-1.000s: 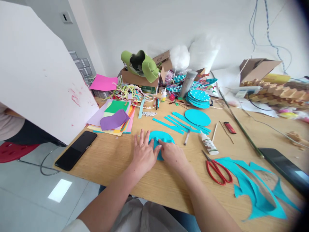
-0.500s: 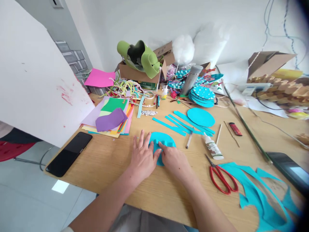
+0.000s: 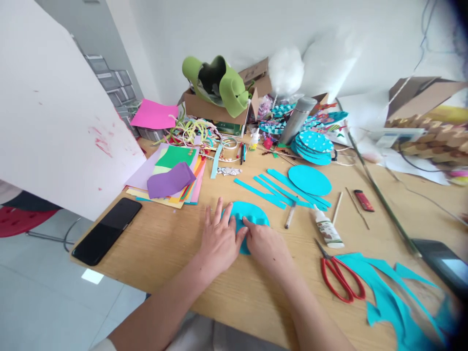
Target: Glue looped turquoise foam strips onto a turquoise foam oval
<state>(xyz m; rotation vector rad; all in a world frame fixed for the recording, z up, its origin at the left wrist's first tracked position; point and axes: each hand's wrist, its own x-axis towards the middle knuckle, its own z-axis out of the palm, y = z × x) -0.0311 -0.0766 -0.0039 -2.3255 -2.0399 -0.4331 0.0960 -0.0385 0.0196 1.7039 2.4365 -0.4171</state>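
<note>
A blue felt disc (image 3: 252, 208) with a raised, looped blue strip across it lies flat near the table's front edge. My left hand (image 3: 219, 239) rests on its left side, fingers spread, with fingertips and thumb on the felt. Beside it, my right hand (image 3: 266, 243) presses an extended index finger onto the strip, its other fingers curled under. Another blue disc (image 3: 310, 180) and cut blue strips (image 3: 259, 192) lie behind. To the right are a pen (image 3: 290, 215), a glue bottle (image 3: 328, 228) and red-handled scissors (image 3: 341, 278).
Coloured sheets (image 3: 171, 180) and a black phone (image 3: 107, 231) lie on the left. At the back stand a box (image 3: 215, 109) with green felt and a metal flask (image 3: 298, 119). Blue scraps (image 3: 391, 297), a red lighter (image 3: 364, 200) and a long green stick (image 3: 380, 197) are on the right.
The camera view has shifted slightly, so table items appear a little further right. Both hands keep their places on the disc, with no clear change in their fingers.
</note>
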